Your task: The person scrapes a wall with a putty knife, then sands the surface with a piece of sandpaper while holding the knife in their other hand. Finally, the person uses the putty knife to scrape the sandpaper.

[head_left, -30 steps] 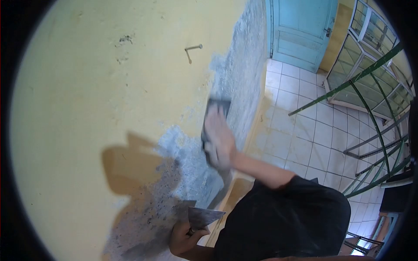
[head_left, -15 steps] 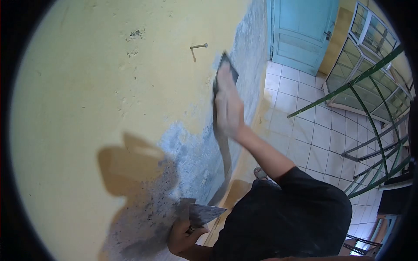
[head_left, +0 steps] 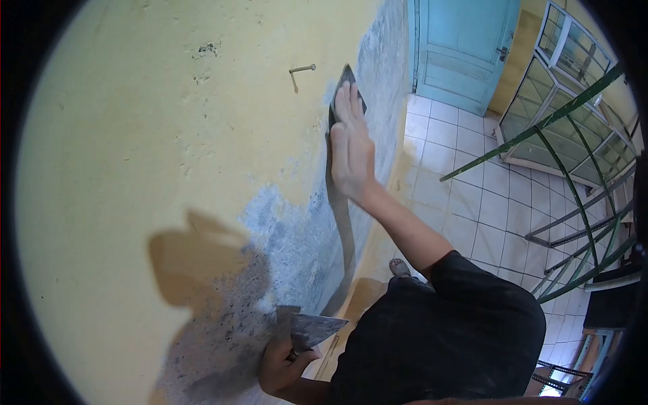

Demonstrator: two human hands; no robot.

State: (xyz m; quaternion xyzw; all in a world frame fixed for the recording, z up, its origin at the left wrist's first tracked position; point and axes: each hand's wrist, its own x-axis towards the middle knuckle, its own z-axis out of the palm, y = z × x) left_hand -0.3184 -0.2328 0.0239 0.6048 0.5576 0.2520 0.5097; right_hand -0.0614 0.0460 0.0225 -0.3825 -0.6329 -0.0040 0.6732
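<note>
Pressed against the wall (head_left: 223, 135), my right hand (head_left: 352, 148) holds a dark flat blade (head_left: 347, 75), its fingers lying along it. The blade touches the wall near the border between yellow paint and a grey-white patch (head_left: 290, 243). Lower down, my left hand (head_left: 287, 370) is closed round a scraper whose wide metal blade (head_left: 316, 331) is smeared with grey. Its handle is mostly hidden in the fingers.
A nail (head_left: 302, 69) sticks out of the wall left of my right hand. Beyond are a blue door (head_left: 459, 57), a glass-paned cabinet (head_left: 540, 115), green metal bars (head_left: 526, 135) and a white tiled floor (head_left: 466, 202). My sandalled foot (head_left: 399, 268) shows below.
My right hand and its blade sit slightly higher and sharper in view. The whole scene has shifted a little left and up; my left hand still holds the scraper.
</note>
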